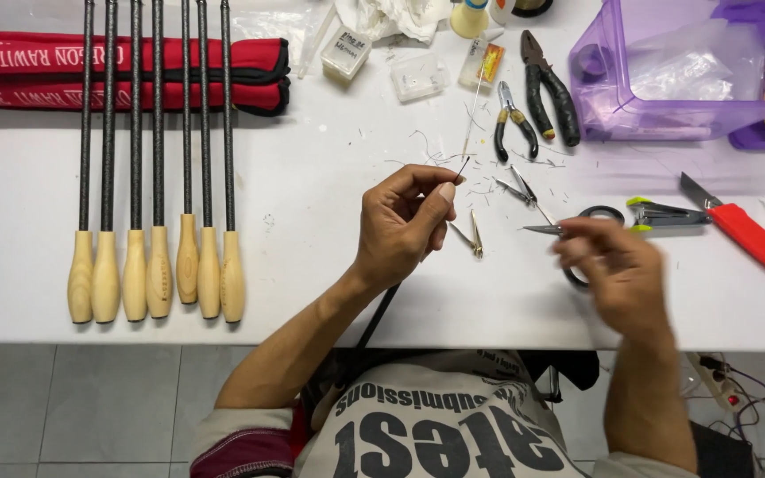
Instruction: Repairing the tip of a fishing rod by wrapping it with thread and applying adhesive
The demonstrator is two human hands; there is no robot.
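Pinching a thin dark rod [389, 301] near its tip, my left hand [400, 232] sits over the white desk [312, 265], thumb and forefinger closed tight on it; the rod runs back down past my wrist and off the desk edge toward my lap. My right hand [617, 270] is blurred, its fingers loosely curled, and I cannot tell whether they hold anything.

Taking my left hand as the landmark: just right of it lies a small pair of tweezers [471, 235], and beyond that, partly under my right hand, a pair of scissors [591, 217]. Further right are a green-tipped clip tool [661, 213] and a red-handled cutter [750, 235]. Above it, scraps of trimmed thread [440, 159] litter the desk, with small side cutters [513, 124] and bigger black pliers [549, 88] behind them, and a purple plastic bin [666, 80] further off to the right. Small clear boxes [418, 75] stand at the back. Well to the left lies a row of rods with pale wooden handles [157, 265], their shafts crossing red fabric sleeves [46, 71].
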